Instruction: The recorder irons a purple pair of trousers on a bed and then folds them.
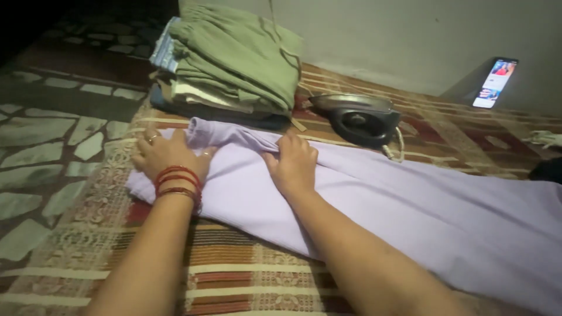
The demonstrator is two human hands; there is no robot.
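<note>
A long pale lilac cloth (pixel 410 210) lies spread across a striped patterned mat (pixel 246 275). My left hand (pixel 167 155), with red bangles on the wrist and a ring, presses flat on the cloth's far left end. My right hand (pixel 293 164) grips a raised fold of the same cloth just to the right. Both hands rest on the fabric, about a hand's width apart.
A stack of folded clothes (pixel 234 64), green on top, sits just beyond my hands. A dark clothes iron (pixel 360 117) with a cord lies on its side to the right of the stack. A lit phone (pixel 494 82) leans on the wall. Stone floor (pixel 47 146) lies left.
</note>
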